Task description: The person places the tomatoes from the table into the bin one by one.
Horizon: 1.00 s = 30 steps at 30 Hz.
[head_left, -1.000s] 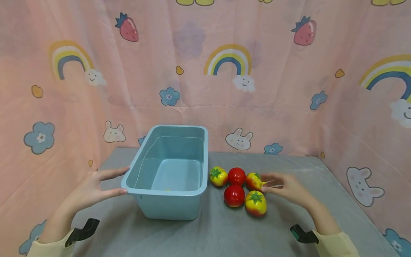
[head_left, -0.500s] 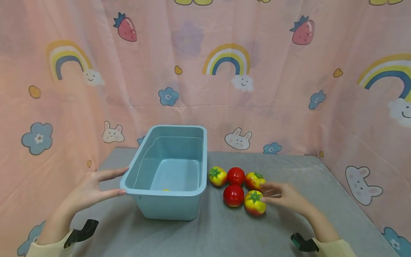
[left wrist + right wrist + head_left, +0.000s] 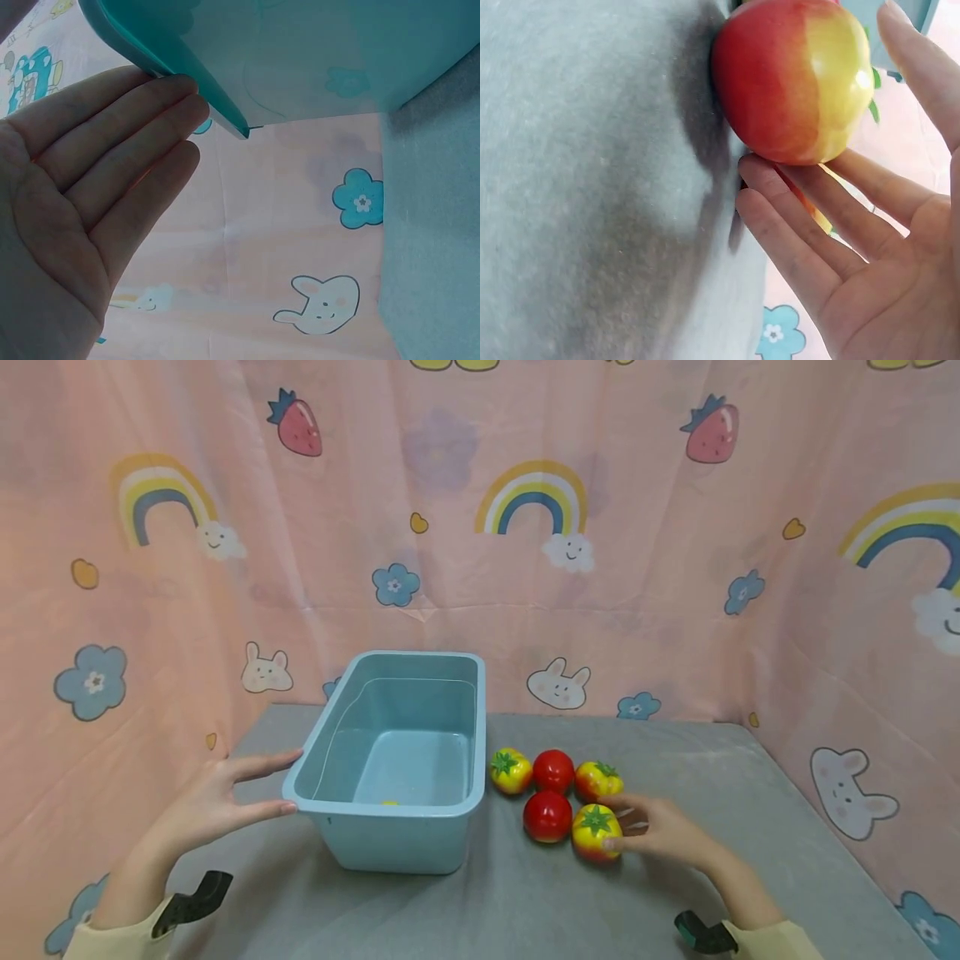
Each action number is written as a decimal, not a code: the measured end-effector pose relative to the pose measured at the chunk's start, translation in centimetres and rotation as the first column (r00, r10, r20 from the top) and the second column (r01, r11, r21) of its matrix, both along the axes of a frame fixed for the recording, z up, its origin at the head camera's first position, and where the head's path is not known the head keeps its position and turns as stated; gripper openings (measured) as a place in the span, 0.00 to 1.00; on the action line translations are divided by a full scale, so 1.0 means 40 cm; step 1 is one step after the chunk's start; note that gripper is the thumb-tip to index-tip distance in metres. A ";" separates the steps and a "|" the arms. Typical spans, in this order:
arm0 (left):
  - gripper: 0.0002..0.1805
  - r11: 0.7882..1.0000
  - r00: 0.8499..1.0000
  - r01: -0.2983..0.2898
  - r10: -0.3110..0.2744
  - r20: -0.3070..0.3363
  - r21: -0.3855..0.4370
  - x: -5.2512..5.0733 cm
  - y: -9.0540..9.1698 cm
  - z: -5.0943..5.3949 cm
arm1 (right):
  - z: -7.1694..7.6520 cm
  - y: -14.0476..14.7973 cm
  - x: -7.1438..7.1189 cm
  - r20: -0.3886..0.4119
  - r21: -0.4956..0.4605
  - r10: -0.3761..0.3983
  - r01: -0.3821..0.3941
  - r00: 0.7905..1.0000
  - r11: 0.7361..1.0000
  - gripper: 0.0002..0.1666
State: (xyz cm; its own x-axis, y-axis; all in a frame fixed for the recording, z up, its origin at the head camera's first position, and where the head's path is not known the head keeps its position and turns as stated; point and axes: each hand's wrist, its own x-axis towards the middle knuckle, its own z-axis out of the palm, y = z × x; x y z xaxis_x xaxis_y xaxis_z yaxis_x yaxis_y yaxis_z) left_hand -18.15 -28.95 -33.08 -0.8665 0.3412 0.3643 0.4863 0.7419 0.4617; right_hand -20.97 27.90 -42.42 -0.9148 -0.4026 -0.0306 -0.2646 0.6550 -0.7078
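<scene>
The left hand [image 3: 213, 797] [image 3: 105, 169] rests straight fingertips against the rim of a light blue bin [image 3: 386, 812] [image 3: 300, 64] at its near left corner. On the grey table, right of the bin, the right hand [image 3: 663, 833] [image 3: 877, 247] is at the nearest yellow-red tomato [image 3: 596, 843] [image 3: 787, 82]. In the right wrist view its extended fingers touch that tomato's far side, while the thumb stands apart from it. The tomato still sits on the table.
Beside it lie a second yellow-red tomato [image 3: 597, 781], two red tomatoes [image 3: 547, 817] [image 3: 553, 771] and a yellow one [image 3: 511, 772] near the bin. A small yellow piece [image 3: 390, 803] shows inside the bin. A pink patterned curtain [image 3: 465, 577] hangs behind.
The right hand has moved from the farther yellow-red tomato toward the viewer, to the nearest one. The left hand and the bin have stayed in place.
</scene>
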 end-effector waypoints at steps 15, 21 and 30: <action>0.33 1.000 1.000 -0.012 0.012 0.019 0.008 0.003 0.002 0.003 | -0.015 -0.024 -0.001 -0.019 0.055 -0.020 0.021 1.000 0.998 0.41; 0.33 1.000 1.000 -0.013 0.013 0.016 0.011 0.003 0.001 0.001 | -0.008 -0.026 -0.002 -0.019 0.035 -0.003 0.004 1.000 0.999 0.40; 0.33 1.000 1.000 -0.013 0.013 0.016 0.007 0.002 0.001 0.001 | -0.014 -0.022 -0.004 0.002 -0.007 0.007 -0.007 1.000 1.000 0.40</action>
